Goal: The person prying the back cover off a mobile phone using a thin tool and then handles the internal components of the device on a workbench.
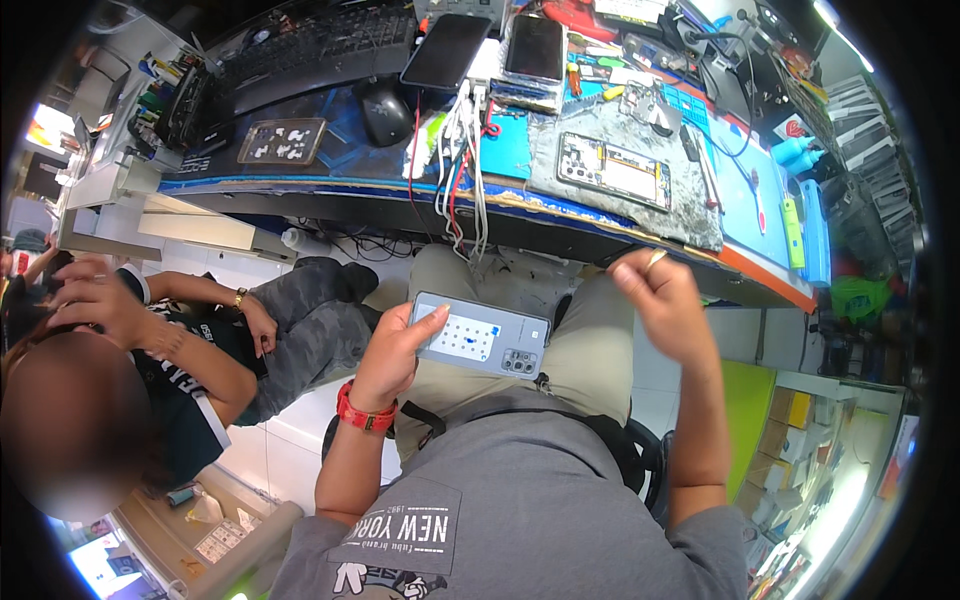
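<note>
My left hand [392, 352] is closed round one end of a grey-blue smartphone [508, 335], held above my lap with its back and camera cluster up. A white rectangle with rows of dots and blue marks [462, 340] shows on that back, and my thumb lies across its corner. Off to the right, my right hand [660, 295] is raised near the bench edge with its fingers curled in. Something thin and dark shows at its fingertips, but I cannot make out what it is. An opened phone with bared insides [615, 172] lies on the grey work mat [560, 215].
On the bench are two dark phones [447, 50] [535, 48], a mouse [385, 110], a keyboard [310, 55], a clear case [282, 141] and a brush [758, 200]. White cables [465, 180] hang over its edge. A seated person [200, 330] is at my left.
</note>
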Demonstrator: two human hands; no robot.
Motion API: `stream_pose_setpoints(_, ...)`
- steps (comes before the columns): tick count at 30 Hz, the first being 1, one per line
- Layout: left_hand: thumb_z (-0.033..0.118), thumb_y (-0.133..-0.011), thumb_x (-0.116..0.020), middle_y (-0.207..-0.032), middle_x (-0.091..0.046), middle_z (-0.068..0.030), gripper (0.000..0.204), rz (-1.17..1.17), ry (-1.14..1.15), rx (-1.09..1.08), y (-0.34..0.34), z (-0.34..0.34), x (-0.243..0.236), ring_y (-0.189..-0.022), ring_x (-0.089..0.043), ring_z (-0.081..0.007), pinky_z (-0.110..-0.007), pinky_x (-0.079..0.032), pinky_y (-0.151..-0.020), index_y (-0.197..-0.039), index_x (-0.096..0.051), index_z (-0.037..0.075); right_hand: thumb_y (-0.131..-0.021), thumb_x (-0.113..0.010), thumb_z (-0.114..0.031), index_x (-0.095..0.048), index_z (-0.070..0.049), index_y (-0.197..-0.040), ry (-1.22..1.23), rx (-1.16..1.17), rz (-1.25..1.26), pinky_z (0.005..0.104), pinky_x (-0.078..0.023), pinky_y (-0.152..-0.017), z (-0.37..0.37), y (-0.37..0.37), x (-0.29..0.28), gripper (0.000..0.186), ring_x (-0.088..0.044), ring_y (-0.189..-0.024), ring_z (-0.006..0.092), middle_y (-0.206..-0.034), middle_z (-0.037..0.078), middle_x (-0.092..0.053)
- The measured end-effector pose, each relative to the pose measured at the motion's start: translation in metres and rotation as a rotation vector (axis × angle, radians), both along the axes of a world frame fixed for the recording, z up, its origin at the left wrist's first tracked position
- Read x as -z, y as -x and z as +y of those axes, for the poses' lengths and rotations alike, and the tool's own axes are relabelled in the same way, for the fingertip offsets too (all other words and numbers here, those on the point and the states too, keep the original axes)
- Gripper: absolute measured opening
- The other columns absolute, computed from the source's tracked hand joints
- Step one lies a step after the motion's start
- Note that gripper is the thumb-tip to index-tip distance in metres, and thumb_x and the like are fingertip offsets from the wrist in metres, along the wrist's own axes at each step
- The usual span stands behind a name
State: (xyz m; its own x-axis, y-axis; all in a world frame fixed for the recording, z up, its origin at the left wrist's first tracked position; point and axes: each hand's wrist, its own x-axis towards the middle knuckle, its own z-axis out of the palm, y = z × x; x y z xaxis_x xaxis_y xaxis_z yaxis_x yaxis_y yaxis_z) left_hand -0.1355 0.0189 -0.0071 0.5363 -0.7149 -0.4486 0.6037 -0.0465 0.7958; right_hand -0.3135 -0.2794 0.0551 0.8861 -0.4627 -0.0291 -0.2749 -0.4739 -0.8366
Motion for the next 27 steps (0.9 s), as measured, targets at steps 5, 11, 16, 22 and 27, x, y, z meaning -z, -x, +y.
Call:
stream_pose_setpoints(5, 0.020, -0.105, -0.065, -0.104, -0.075, -0.0069, 0.027, -0.014, -0.002, 0.009, 0.001, -0.008, -0.003, -0.090, -0.069, -0.0103, -0.026, -0.053, -0.084, -0.115, -0.070, -0.004, -0.106, -0.063, -0.017, -0.071, 0.003, -0.107, -0.295, 0.088, 0.105, 0.0285, -0.048, -0.073, 0.046, 0.020, 0.054, 0.021, -0.056, -0.080, 0.0102, -0.087, 0.003, -0.066)
stream_pose_setpoints(11, 0.020, -0.105, -0.065, -0.103, -0.075, -0.0059, 0.026, -0.071, -0.034, 0.031, 0.004, -0.012, -0.006, -0.090, -0.067, -0.0094, -0.026, -0.052, -0.083, -0.114, -0.070, -0.004, -0.107, -0.062, -0.021, -0.069, 0.002, -0.100, -0.457, 0.010, 0.300, 0.0308, -0.048, -0.069, 0.082, 0.019, 0.051, 0.024, -0.056, -0.076, 0.0103, -0.081, 0.001, -0.064)
stream_pose_setpoints(16, 0.023, -0.106, -0.064, -0.105, -0.074, -0.0073, 0.030, -0.094, 0.010, 0.007, 0.006, -0.016, -0.006, -0.090, -0.068, -0.0104, -0.027, -0.053, -0.084, -0.117, -0.069, -0.004, -0.107, -0.060, -0.024, -0.067, 0.003, -0.096, -0.295, 0.054, 0.096, 0.0334, -0.048, -0.064, 0.090, 0.017, 0.071, 0.031, -0.059, -0.070, 0.0138, -0.074, 0.008, -0.065)
stream_pose_setpoints(22, 0.022, -0.107, -0.063, -0.113, -0.071, -0.0078, 0.030, -0.155, 0.186, -0.264, 0.058, -0.032, -0.004, -0.095, -0.067, -0.0141, -0.030, -0.054, -0.086, -0.124, -0.063, -0.003, -0.107, -0.061, -0.024, -0.061, 0.002, -0.087, -0.508, 0.226, 0.006, 0.0360, -0.045, -0.062, 0.111, 0.008, 0.081, 0.032, -0.050, -0.065, 0.0151, -0.069, 0.009, -0.058)
stream_pose_setpoints(27, 0.015, -0.104, -0.069, -0.103, -0.070, -0.0027, 0.017, -0.434, -0.041, -0.292, 0.074, -0.049, 0.007, -0.091, -0.065, -0.0112, -0.029, -0.052, -0.079, -0.111, -0.068, 0.000, -0.105, -0.063, -0.022, -0.060, 0.002, -0.085, -0.382, 0.041, 0.014, 0.0397, -0.046, -0.061, 0.117, 0.008, 0.077, 0.031, -0.056, -0.061, 0.0258, -0.070, 0.016, -0.060)
